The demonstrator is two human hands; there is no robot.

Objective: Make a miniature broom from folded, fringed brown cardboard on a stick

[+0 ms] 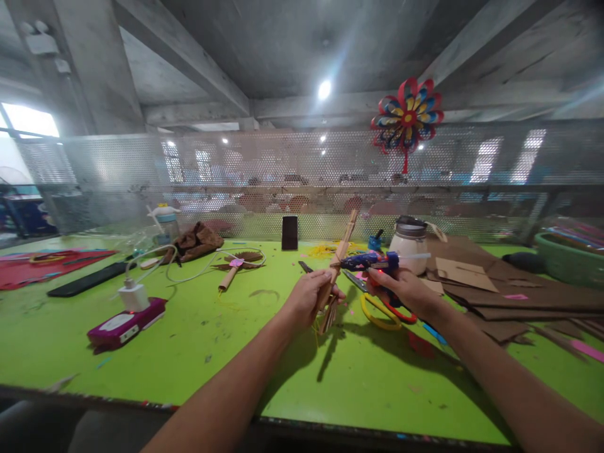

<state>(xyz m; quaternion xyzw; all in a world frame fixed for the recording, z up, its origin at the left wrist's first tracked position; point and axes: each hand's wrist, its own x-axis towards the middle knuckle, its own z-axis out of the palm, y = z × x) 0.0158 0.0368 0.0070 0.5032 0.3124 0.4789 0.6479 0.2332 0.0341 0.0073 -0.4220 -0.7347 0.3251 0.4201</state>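
Where the wooden stick craft (336,270) stood upright above the green table (198,352), the left hand (309,302) was clenched around its lower part, thin strips fanning out beneath the fist. Right hand (401,289) was wrapped on a blue glue gun (372,260), nozzle touching the stick near mid-height. Piece looked light, stiff and brittle at glued joints; best taken low on the main stick, away from fresh glue. Yellow-handled scissors (377,314) lay just beneath the hands. Behind the gun, a white jar (409,248) with dark lid, contents hidden. Far right, a green basket (569,261) held coloured strips. Brown cardboard sheets (495,289) lay between jar and basket.
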